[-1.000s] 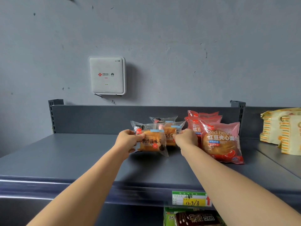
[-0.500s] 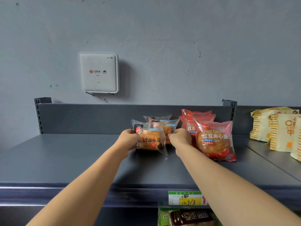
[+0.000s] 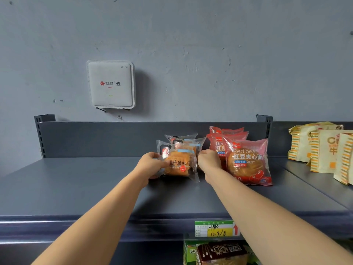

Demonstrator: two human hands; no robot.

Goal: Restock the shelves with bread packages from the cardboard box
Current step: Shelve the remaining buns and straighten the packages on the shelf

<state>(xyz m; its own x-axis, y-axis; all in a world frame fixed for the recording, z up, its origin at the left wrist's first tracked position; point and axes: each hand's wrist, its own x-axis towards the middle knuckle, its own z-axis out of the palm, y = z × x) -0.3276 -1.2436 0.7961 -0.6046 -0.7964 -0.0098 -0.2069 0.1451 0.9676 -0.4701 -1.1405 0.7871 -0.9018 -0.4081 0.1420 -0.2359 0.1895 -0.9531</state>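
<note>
A toast package [image 3: 178, 164] was gripped at both edges by the left hand [image 3: 150, 165] and right hand [image 3: 209, 161], red bean packs [image 3: 248, 163] just right of the grip.

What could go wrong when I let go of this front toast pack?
1. The toast pack stands upright, gripped by the left hand; released, it may tip forward on the shelf.
2. The right hand sits tight beside the leaning red bean bread packs; pulling back could knock the front one over.
</note>
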